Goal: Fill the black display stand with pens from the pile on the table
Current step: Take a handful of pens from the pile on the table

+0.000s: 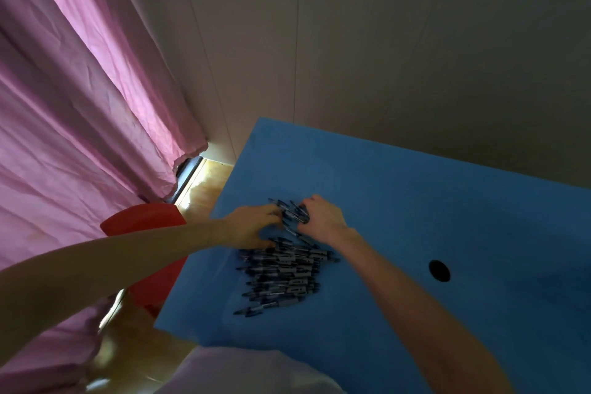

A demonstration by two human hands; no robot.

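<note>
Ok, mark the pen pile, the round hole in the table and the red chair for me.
pen pile [281, 275]: head view, middle of the heap.
round hole [439, 270]: head view, its dark centre.
red chair [144, 217]: head view, top of its backrest.

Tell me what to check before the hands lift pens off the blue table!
1. Pens to take: ok, the pile of pens lies on the blue table.
2. Left hand on the pile: ok, it rests on the far end.
3. Right hand gripping pens: ok, its fingers curl round a few.
4. Left hand holding any: cannot tell.
5. Black display stand nearby: not ok, none in view.
6. Room on the table: ok, bare blue around the round hole.
</note>
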